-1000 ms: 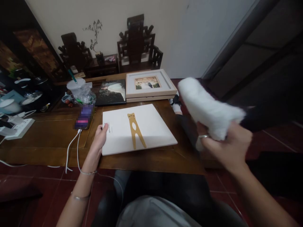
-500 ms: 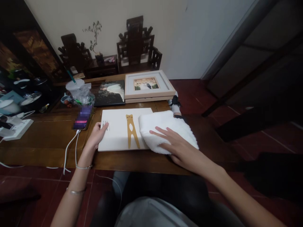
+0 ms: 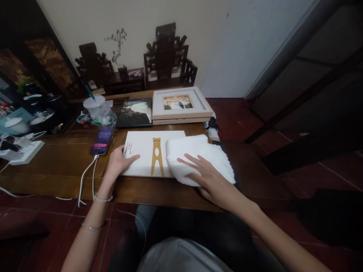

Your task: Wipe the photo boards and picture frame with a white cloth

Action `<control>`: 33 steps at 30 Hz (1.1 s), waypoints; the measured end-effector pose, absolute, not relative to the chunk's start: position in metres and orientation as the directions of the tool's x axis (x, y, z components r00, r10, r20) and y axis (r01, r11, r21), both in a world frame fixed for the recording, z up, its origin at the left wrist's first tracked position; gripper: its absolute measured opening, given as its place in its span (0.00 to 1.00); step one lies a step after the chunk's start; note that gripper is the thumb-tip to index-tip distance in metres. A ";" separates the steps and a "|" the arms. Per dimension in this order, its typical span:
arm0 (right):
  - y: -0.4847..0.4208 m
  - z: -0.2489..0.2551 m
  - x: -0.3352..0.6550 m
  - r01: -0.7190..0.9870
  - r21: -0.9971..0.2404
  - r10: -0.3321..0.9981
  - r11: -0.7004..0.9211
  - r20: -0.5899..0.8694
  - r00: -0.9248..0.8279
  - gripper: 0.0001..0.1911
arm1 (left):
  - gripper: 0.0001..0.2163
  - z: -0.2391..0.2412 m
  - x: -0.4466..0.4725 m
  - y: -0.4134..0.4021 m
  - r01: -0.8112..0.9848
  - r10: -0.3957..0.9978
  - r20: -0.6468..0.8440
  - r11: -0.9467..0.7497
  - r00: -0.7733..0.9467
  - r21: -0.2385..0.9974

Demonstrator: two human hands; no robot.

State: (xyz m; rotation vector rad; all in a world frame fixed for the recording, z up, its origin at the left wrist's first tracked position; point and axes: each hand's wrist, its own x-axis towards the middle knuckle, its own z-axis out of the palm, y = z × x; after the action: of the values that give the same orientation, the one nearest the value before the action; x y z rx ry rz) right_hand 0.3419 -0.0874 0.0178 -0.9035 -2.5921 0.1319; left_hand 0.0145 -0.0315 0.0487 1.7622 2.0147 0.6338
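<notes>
A flat white panel [image 3: 141,166] lies on the wooden table, with small dark print near its left side and a gold cat-headed, long-legged figure [image 3: 157,156] on its face. My left hand [image 3: 120,160] grips the panel's left edge, thumb on top and fingers out of sight around the side. A folded, fluffy white cloth [image 3: 210,147] covers the panel's right part and reaches past it. On top of that cloth rests my right hand [image 3: 208,175], palm down with fingers spread.
Behind the panel are a light-framed picture [image 3: 183,113] and a dark photo panel [image 3: 134,113]. To the left are a phone [image 3: 102,140] with white cables [image 3: 85,173], a lidded cup with a straw [image 3: 93,102], and a power strip [image 3: 28,153]. The table's front edge [image 3: 159,202] is near me.
My left thumb has moved further right over the panel. The cloth and my right hand have shifted only slightly, and the whole view has moved a little.
</notes>
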 end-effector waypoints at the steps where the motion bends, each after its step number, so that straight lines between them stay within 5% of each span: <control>1: -0.087 0.017 0.341 0.572 -0.216 0.611 0.791 0.329 -0.720 0.30 | 0.28 0.048 0.014 -0.032 0.839 0.992 0.033 0.088 -0.125 0.536; 8: -0.085 0.014 0.339 0.552 -0.235 0.600 0.800 0.334 -0.727 0.31 | 0.23 0.035 0.011 -0.041 0.949 0.982 0.187 -0.035 -0.026 0.315; 14: -0.085 0.015 0.337 0.558 -0.259 0.615 0.788 0.333 -0.714 0.32 | 0.29 0.036 0.009 -0.035 0.931 0.987 0.086 -0.153 0.132 0.330; 20: -0.084 0.014 0.338 0.558 -0.265 0.618 0.787 0.341 -0.709 0.31 | 0.25 0.035 0.014 -0.021 0.903 0.968 0.020 -0.239 0.249 0.357; 33: -0.078 0.014 0.340 0.548 -0.324 0.635 0.771 0.337 -0.695 0.33 | 0.21 0.020 0.014 -0.021 0.884 0.961 0.178 -0.267 0.212 0.384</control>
State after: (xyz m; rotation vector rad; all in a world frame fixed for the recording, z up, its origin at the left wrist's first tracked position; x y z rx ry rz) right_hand 0.3405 -0.0781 0.0139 -0.8939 -2.5322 0.2760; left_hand 0.0140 -0.0208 0.0197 2.2833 1.7665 0.5692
